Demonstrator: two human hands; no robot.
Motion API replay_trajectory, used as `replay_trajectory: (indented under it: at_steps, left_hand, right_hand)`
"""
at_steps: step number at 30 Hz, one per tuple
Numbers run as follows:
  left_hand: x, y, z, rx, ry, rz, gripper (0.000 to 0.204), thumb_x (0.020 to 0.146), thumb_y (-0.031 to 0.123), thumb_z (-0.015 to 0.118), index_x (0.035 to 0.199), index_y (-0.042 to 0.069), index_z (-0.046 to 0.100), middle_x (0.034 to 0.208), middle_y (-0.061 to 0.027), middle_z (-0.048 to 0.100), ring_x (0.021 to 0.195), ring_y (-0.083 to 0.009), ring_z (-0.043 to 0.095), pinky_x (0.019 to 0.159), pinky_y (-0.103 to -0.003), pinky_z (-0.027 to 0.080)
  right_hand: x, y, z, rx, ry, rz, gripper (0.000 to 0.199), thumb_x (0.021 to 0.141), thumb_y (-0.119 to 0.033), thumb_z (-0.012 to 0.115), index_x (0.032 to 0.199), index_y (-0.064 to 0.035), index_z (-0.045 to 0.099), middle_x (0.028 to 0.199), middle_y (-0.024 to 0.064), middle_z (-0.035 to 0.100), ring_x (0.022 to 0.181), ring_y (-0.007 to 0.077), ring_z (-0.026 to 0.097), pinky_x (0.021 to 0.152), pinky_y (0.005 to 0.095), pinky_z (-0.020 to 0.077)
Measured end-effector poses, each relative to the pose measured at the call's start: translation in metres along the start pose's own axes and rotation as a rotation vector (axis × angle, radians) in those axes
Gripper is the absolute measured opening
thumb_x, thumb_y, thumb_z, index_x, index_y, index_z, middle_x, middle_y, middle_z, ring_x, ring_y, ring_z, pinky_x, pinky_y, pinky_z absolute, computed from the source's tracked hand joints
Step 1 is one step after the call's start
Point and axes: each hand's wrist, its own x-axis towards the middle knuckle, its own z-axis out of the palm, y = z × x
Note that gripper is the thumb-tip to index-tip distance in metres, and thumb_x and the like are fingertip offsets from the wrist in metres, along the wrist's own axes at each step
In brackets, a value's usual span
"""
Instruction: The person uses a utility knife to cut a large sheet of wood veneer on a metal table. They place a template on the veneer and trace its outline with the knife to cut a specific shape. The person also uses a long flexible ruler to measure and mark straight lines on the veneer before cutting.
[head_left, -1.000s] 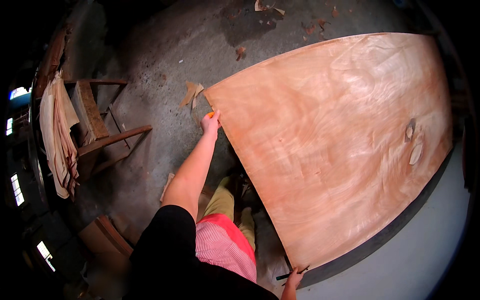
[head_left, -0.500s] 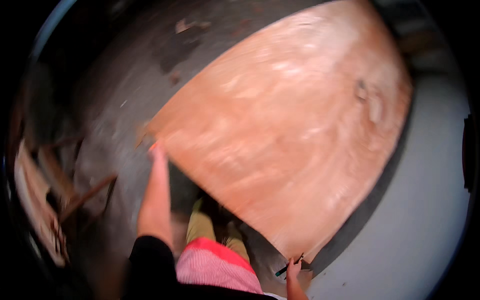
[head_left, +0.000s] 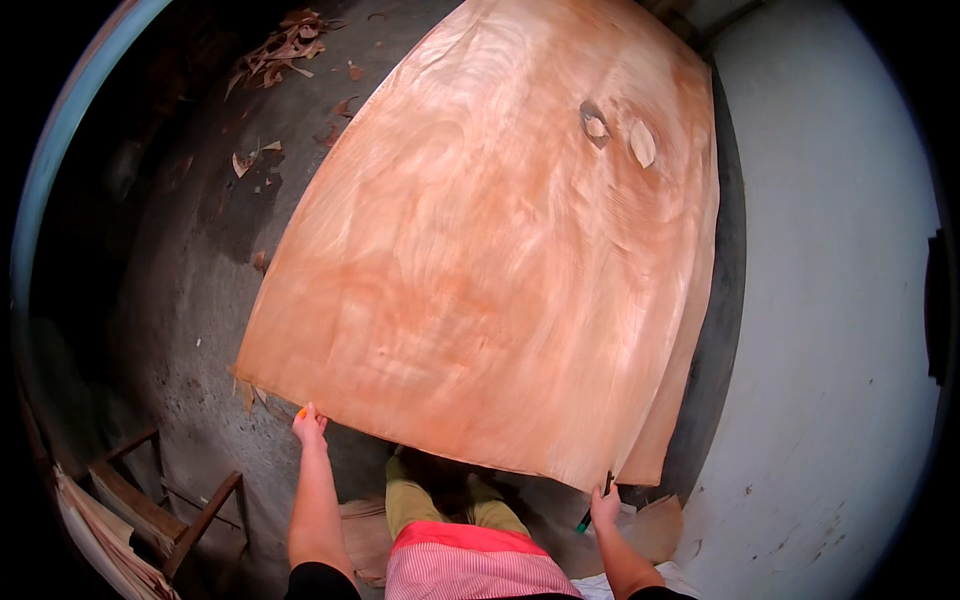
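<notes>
A large, thin wood veneer sheet with reddish-brown grain spreads out in front of me. My left hand is closed on its near edge by the left corner, with a small orange thing at the fingers. At the near right corner my right hand pinches the sheet and also holds a slim dark tool with a green end, whose kind I cannot make out. Toward the far right the sheet has a dark-rimmed hole and a pale leaf-shaped spot. Another veneer layer shows under its right edge.
A pale wall runs along the right. Veneer scraps litter the dark floor at the far left. A wooden frame and stacked veneer sheets stand at the lower left. Another veneer piece lies beside my right hand.
The sheet has turned counterclockwise in view, and its near edge now lies more squarely across in front of me. My left hand appears lower. Both hands keep hold of the edge.
</notes>
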Motion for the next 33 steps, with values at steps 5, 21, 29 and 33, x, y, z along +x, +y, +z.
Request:
replay_trajectory:
  at_steps: [5, 21, 29, 33]
  left_hand:
    - [0.005, -0.011, 0.014, 0.033, 0.057, 0.024, 0.013, 0.078, 0.019, 0.055, 0.083, 0.008, 0.049, 0.070, -0.0003, 0.052, 0.056, -0.0086, 0.049, 0.047, -0.021, 0.040]
    - [-0.027, -0.005, 0.001, -0.049, 0.052, 0.081, 0.019, 0.076, 0.022, 0.058, 0.084, 0.006, 0.052, 0.067, -0.0026, 0.052, 0.054, -0.0109, 0.050, 0.048, -0.023, 0.044]
    - [-0.040, -0.002, 0.006, -0.030, 0.175, 0.080, 0.017, 0.078, 0.024, 0.056, 0.084, 0.009, 0.052, 0.067, 0.0015, 0.054, 0.054, -0.0070, 0.049, 0.047, -0.019, 0.040]
    - [-0.021, -0.016, 0.007, -0.073, 0.224, 0.143, 0.016, 0.080, 0.024, 0.053, 0.081, 0.008, 0.052, 0.064, 0.0009, 0.052, 0.050, -0.0079, 0.047, 0.043, -0.020, 0.037]
  right_hand:
    - [0.028, 0.030, 0.017, -0.035, 0.103, -0.167, 0.022, 0.074, -0.020, 0.054, 0.080, -0.0001, 0.049, 0.058, 0.0130, 0.052, 0.052, 0.0241, 0.052, 0.049, 0.0337, 0.0406]
    - [0.009, 0.023, -0.005, 0.112, -0.145, -0.021, 0.030, 0.073, -0.019, 0.054, 0.092, 0.0031, 0.046, 0.062, 0.0123, 0.054, 0.050, 0.0199, 0.053, 0.047, 0.0306, 0.0422]
    - [0.027, 0.048, 0.000, 0.077, -0.194, -0.111, 0.035, 0.076, -0.023, 0.052, 0.095, 0.0054, 0.045, 0.057, 0.0081, 0.051, 0.049, 0.0156, 0.049, 0.047, 0.0270, 0.0399]
    - [0.021, 0.034, -0.008, 0.030, -0.200, -0.096, 0.044, 0.077, -0.025, 0.052, 0.104, 0.0084, 0.041, 0.059, 0.0095, 0.052, 0.052, 0.0165, 0.051, 0.050, 0.0278, 0.0411]
